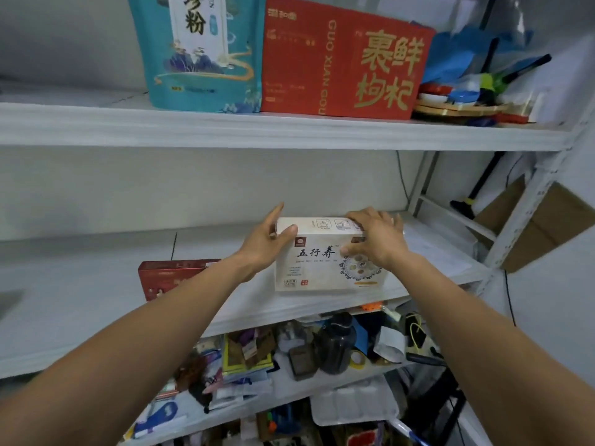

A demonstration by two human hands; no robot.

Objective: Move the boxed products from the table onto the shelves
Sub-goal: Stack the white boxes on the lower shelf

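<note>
A white boxed product (317, 265) with black characters stands upright on the middle white shelf (96, 304). My left hand (267, 243) grips its left top corner, thumb on the front face. My right hand (376, 239) holds its right top corner, fingers over the top and thumb on the front. A dark red box (170, 275) stands on the same shelf to the left, partly hidden by my left forearm.
The upper shelf (257, 130) carries a teal bag (199, 53), a big red box (344, 62) and a pile of dishes and tools at the right. Lower shelves hold several small cluttered items, among them a dark bottle (336, 342). Cardboard (541, 220) leans at the right.
</note>
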